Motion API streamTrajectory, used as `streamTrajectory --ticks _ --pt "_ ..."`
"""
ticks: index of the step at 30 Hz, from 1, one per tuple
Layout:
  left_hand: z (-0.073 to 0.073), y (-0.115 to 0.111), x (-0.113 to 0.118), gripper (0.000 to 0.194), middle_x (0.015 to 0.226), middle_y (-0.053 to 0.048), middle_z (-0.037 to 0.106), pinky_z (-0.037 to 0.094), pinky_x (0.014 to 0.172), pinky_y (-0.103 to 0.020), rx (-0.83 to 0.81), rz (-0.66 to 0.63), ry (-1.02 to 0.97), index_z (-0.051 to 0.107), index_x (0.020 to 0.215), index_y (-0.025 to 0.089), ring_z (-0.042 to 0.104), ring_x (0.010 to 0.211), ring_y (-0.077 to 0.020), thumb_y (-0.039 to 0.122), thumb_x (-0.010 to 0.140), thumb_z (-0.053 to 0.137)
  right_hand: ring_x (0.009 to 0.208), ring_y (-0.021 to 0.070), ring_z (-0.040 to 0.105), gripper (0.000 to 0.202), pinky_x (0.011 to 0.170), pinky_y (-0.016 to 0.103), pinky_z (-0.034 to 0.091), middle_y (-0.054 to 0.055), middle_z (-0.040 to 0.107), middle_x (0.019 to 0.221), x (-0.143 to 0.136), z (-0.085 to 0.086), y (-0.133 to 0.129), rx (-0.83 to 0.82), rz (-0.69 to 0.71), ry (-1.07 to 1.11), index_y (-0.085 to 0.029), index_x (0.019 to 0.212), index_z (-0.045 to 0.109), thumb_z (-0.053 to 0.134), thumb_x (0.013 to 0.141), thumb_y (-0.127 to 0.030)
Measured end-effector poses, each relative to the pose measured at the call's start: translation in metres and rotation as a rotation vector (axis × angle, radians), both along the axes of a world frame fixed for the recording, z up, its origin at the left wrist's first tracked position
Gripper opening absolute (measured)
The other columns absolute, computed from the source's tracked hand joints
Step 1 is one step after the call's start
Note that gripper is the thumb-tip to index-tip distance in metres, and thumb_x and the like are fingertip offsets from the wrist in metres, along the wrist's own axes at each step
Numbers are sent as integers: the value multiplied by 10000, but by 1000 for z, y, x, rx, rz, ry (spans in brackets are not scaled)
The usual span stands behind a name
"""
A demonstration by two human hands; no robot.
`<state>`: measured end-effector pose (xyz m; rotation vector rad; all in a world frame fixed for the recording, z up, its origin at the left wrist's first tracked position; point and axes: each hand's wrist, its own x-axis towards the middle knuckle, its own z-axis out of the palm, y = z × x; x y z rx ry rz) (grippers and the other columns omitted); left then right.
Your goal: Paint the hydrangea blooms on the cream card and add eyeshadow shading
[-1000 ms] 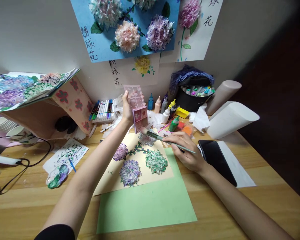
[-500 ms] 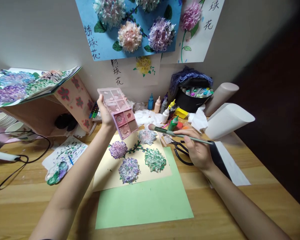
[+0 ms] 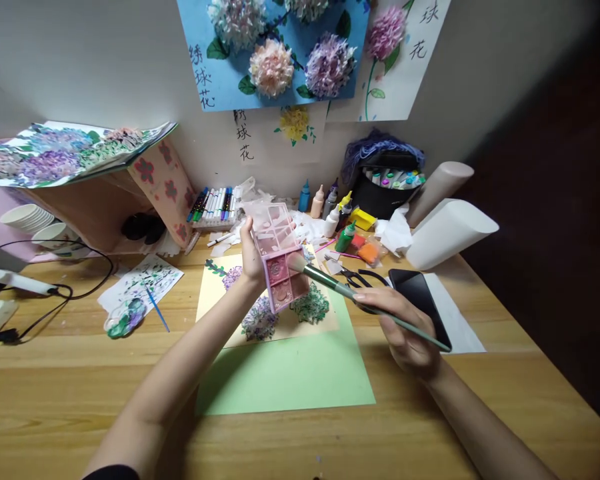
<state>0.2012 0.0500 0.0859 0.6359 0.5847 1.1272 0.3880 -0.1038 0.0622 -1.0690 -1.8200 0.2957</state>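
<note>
My left hand (image 3: 253, 257) holds an open pink powder palette (image 3: 281, 291) by its left side, its clear lid tilted up. My right hand (image 3: 405, 330) grips a green-handled brush (image 3: 343, 288), and the brush's soft head touches or nearly touches the upper right pan. Below them lies a cream sheet (image 3: 210, 303) with puffy flowers, among them a green one (image 3: 313, 305) and a purple-blue one (image 3: 260, 319); the palette hides part of it. A light green sheet (image 3: 290, 380) lies beneath the cream one.
Right of the sheets are black scissors (image 3: 363, 279), a black phone (image 3: 417, 300) and white paper rolls (image 3: 450, 233). Paint bottles (image 3: 347, 237) and markers (image 3: 215, 203) stand behind. At left are a paint-smeared paper (image 3: 143, 287), a thin blue brush (image 3: 157, 310) and cables.
The palette has moved right and down in my left hand. My right hand has brought the brush head over to the palette's pans. The view has shifted slightly.
</note>
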Motion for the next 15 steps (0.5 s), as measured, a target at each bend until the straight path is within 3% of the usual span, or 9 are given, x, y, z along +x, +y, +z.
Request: streamTrajectory --ticks 7,12,15 --pt "3 -23 -9 601 1058 -152 660 479 869 -433 -16 -35 134 569 1118 130 604 1034 -289 596 759 447 842 190 608 262 744 336 471 33 672 937 9 -15 -11 -45 -106 3 -232 1033 612 420 864 -179" --pt "3 -34 -4 593 1062 -157 651 505 816 -409 22 -22 243 568 1101 130 602 1033 -290 604 770 433 907 204 597 300 785 356 471 44 666 989 10 -18 -17 -17 -2 -10 -235 1099 591 427 855 -175" --pt "2 -36 0 580 1067 -156 645 522 770 -375 16 -22 283 574 1085 134 602 1030 -282 601 769 438 826 195 594 251 734 348 478 37 674 892 12 -18 -18 -51 -105 5 -237 1006 634 436 858 -191"
